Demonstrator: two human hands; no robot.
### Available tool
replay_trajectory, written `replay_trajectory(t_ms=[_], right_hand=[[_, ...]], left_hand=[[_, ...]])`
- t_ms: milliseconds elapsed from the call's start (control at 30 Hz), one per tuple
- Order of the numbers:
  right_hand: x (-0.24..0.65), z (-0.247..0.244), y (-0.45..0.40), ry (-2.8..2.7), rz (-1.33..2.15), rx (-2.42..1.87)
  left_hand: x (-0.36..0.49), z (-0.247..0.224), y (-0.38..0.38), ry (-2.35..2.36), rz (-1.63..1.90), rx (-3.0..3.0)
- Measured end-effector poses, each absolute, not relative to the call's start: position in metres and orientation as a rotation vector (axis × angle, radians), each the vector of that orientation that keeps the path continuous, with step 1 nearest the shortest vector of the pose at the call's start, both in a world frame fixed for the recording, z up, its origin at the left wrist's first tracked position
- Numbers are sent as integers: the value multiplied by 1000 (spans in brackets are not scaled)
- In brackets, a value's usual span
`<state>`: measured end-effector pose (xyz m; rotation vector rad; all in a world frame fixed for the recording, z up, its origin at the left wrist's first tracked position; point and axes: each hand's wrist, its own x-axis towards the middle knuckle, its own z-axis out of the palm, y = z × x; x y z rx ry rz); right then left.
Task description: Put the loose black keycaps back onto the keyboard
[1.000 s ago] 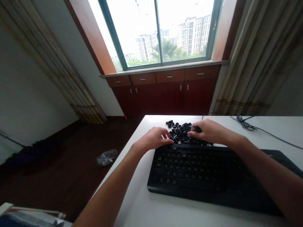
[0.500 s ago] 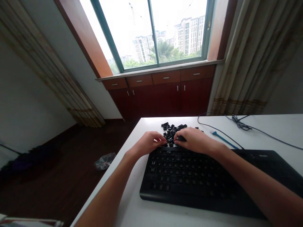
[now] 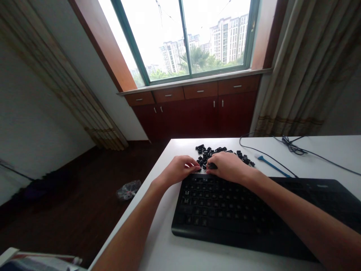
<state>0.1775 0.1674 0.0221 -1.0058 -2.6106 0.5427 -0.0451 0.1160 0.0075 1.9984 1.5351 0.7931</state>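
Black keycaps [image 3: 210, 152] lie heaped behind the keyboard [image 3: 225, 210], the right hand's [image 3: 228, 167] grip narrow on one, the left hand's [image 3: 179, 169] unclear.

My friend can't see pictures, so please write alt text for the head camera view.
Two bare hands, the left hand and the right hand, reach over a black keyboard into a pile of small black key caps on a white table. Behind them, a window shows tall buildings.
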Motion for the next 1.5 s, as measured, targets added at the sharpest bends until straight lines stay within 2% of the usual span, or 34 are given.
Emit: replay_trajectory(t_ms=[167, 433, 667, 900, 1500], right_hand=[[188, 32, 170, -2363, 862, -1016], [202, 47, 179, -1706, 1778, -916], [206, 48, 182, -1242, 2136, -812], [208, 49, 182, -1177, 2176, -793], [205, 63, 167, -1696, 1682, -836]], left_hand=[[-49, 4, 116, 1555, 815, 2008], [-44, -6, 118, 1506, 873, 1985], [-41, -11, 119, 1551, 916, 1979], [-40, -9, 117, 1578, 921, 1993], [-33, 0, 114, 1612, 934, 1942]])
